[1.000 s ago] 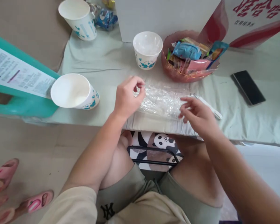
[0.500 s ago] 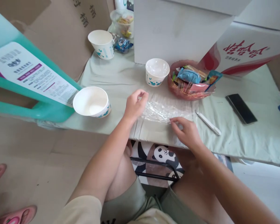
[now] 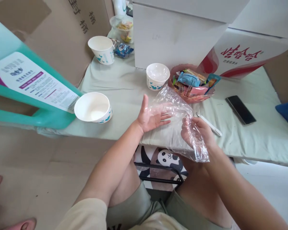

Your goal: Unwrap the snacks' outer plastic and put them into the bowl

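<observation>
Crumpled and see-through, a clear plastic bag (image 3: 175,107) is lifted off the cloth-covered table. My right hand (image 3: 199,131) is closed on it, and part of the plastic hangs down past the wrist over the table's front edge. My left hand (image 3: 155,118) has its fingers spread and the thumb up, with the plastic across the fingers; whether they are inside it or behind it, I cannot tell. Just beyond my hands stands a white paper bowl (image 3: 157,76) with a blue-green leaf print. Another paper bowl (image 3: 93,107) is to the left of my left hand.
A third paper bowl (image 3: 102,51) stands at the back left. A pink basket (image 3: 175,72) of wrapped snacks sits behind my right hand, with a white pen (image 3: 211,126) and a black phone (image 3: 241,110) to the right. A large green bottle (image 3: 69,119) and white boxes (image 3: 177,38) border the table.
The plastic has come up from lying flat on the table and is gathered in my right hand. My left hand has gone from curled fingers to spread ones.
</observation>
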`<control>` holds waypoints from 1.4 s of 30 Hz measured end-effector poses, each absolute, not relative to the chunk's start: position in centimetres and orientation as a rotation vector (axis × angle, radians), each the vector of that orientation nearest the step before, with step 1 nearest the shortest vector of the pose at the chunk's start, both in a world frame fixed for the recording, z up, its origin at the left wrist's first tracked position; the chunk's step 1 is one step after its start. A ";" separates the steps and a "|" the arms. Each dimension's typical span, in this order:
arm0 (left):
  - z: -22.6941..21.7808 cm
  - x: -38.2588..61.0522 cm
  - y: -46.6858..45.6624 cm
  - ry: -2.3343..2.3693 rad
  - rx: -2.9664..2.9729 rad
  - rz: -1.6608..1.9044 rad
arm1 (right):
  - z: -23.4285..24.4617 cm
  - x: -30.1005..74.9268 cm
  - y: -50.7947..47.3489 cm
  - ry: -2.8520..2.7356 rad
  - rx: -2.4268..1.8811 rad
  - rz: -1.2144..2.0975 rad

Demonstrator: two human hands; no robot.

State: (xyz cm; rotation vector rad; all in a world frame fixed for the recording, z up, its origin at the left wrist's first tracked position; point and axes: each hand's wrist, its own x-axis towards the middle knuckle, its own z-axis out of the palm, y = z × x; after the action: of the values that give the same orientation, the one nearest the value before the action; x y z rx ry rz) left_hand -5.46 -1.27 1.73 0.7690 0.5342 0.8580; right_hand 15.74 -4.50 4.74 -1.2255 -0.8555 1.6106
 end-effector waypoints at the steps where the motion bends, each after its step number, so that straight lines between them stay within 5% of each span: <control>1: 1.5 -5.1 -1.3 0.505 0.790 0.841 | 4.3 16.0 -4.5 -0.780 -1.215 1.630; 14: 1.2 -3.0 -0.2 0.891 0.872 0.926 | 1.2 16.0 -6.9 -0.615 -1.286 1.680; 21: 2.8 -4.2 -2.2 0.898 0.903 0.846 | 1.8 16.3 -6.7 -1.029 -1.394 1.254; 35: 4.0 -6.5 -4.5 0.828 1.414 0.971 | 3.8 16.8 -7.0 -1.333 -1.255 0.996; 42: 3.2 -4.7 -3.9 1.245 1.985 0.976 | 3.4 17.9 -6.9 -1.620 -1.566 0.604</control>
State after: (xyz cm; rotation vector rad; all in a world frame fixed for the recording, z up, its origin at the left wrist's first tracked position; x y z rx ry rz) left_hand -4.74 -3.87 3.23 1.9852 1.2454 0.9760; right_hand 17.91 -6.89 3.42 -1.5659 -1.6198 0.6037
